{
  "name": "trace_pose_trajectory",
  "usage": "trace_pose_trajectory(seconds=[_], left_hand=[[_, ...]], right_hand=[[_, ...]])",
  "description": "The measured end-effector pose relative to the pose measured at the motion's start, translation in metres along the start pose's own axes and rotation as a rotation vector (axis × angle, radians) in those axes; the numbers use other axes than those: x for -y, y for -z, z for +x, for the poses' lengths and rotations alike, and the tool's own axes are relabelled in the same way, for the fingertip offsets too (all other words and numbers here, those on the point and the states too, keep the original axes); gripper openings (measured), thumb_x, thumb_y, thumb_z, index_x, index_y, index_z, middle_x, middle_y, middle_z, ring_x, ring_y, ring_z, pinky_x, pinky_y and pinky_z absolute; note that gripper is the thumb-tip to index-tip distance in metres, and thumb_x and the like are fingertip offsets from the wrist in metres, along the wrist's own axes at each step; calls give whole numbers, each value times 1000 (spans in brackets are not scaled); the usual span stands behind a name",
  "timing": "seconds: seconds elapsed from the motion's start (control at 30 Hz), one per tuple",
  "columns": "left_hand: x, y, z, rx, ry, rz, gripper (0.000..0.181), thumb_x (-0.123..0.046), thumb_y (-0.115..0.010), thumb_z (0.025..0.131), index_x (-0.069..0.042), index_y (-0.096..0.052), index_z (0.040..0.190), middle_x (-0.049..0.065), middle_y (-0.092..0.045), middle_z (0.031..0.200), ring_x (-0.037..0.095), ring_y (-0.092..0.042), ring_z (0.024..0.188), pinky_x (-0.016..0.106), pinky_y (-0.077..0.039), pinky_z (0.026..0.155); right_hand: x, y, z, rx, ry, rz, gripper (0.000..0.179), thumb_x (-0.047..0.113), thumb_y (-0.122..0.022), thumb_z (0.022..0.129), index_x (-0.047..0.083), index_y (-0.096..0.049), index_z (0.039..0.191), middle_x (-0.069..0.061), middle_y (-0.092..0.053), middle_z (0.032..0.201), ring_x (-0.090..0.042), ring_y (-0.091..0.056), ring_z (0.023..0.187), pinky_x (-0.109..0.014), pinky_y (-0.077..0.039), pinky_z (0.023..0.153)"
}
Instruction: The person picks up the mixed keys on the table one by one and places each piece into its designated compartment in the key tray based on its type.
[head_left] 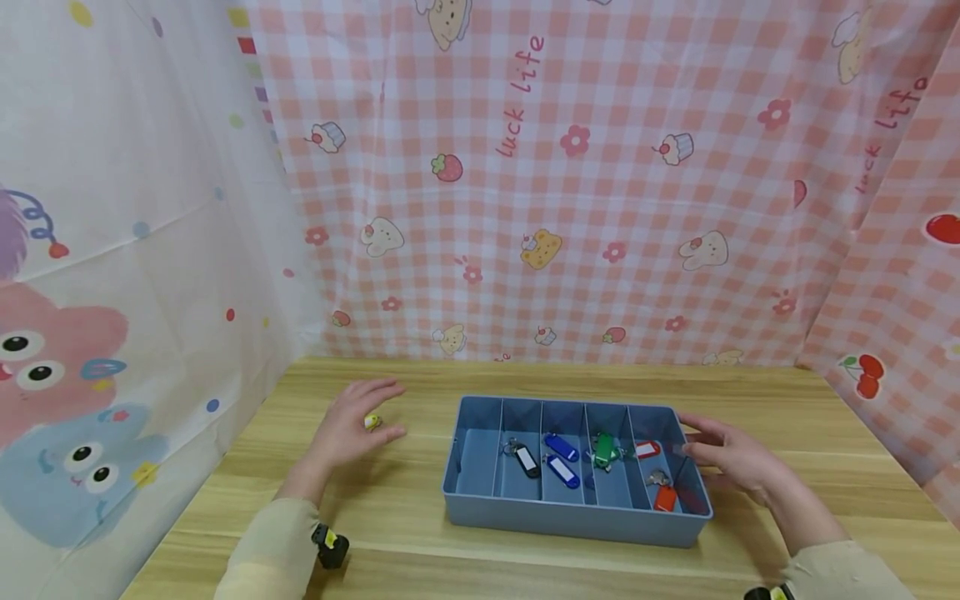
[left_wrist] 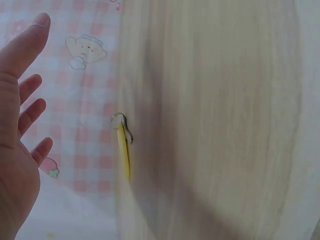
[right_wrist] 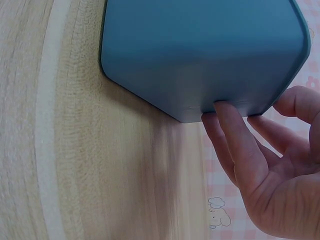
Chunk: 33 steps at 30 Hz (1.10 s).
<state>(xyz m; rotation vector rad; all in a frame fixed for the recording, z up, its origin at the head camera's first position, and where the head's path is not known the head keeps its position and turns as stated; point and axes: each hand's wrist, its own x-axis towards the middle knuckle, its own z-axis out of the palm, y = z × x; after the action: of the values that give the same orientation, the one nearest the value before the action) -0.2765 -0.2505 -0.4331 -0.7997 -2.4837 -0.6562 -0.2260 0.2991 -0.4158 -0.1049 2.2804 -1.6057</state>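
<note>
A yellow key tag (left_wrist: 125,152) with a metal ring stands near the table's far edge in the left wrist view. My left hand (head_left: 352,429) is held around it with fingers and thumb spread; in the left wrist view they are apart from the tag. At the right end of a blue-grey divided tray (head_left: 570,518), my right hand (head_left: 738,458) touches the outer wall with extended fingers, its thumb at the rim. Inside the tray lie a black key tag (head_left: 527,460), two blue key tags (head_left: 562,471), green key tags (head_left: 604,450) and red key tags (head_left: 665,498), sorted by compartment.
The tray stands on a wood-grain table (head_left: 405,550). A pink checked cloth (head_left: 495,200) hangs behind the table, and a white printed cloth (head_left: 172,275) hangs along the left. More checked cloth (head_left: 900,292) covers the right side.
</note>
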Motion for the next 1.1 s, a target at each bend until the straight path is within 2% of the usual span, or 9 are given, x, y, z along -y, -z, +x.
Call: trace_pose_trajectory(seconds=[0.17,0.47,0.6,0.83,0.97,1.1], left_hand=[[8,-2,-2,24,12,34,62,-25,-87,76,-9,-63,131,14,-55,139,40,-47,126,69,-34,95],[22,0,-6,99,121,25,64,-25,-85,79,-6,-59,135,15,-55,139,42,-45,129,67,-29,103],[27,1,-9,102,125,16,63,-24,-85,79,-5,-60,133,17,-58,135,44,-48,125,66,-32,100],[39,-1,-12,84,123,-38,58,-17,-85,78,1,-62,129,23,-60,129,46,-51,121,63,-31,104],[46,-2,-15,91,180,-88,56,-17,-84,80,1,-62,128,25,-59,130,47,-50,122,63,-29,105],[50,-3,-18,95,268,-146,54,-18,-84,80,-1,-64,127,24,-59,131,47,-48,124,63,-29,106]], right_hand=[[0,0,-1,2,1,6,66,11,-51,101,-9,-14,152,-44,-29,143,-43,-53,120,-53,-52,89],[0,0,0,2,-10,0,66,11,-51,102,-8,-14,153,-43,-32,142,-41,-55,118,-54,-51,89],[0,1,0,9,-5,7,66,11,-51,102,-9,-14,153,-43,-30,142,-42,-54,118,-54,-51,89],[0,1,0,13,-5,19,66,12,-51,102,-9,-14,153,-43,-30,143,-41,-54,118,-54,-51,89],[0,1,0,12,-6,17,66,11,-51,102,-9,-14,153,-43,-29,143,-41,-54,119,-54,-51,89],[0,1,0,11,-4,14,66,11,-51,102,-9,-14,153,-43,-30,143,-42,-53,119,-54,-52,88]])
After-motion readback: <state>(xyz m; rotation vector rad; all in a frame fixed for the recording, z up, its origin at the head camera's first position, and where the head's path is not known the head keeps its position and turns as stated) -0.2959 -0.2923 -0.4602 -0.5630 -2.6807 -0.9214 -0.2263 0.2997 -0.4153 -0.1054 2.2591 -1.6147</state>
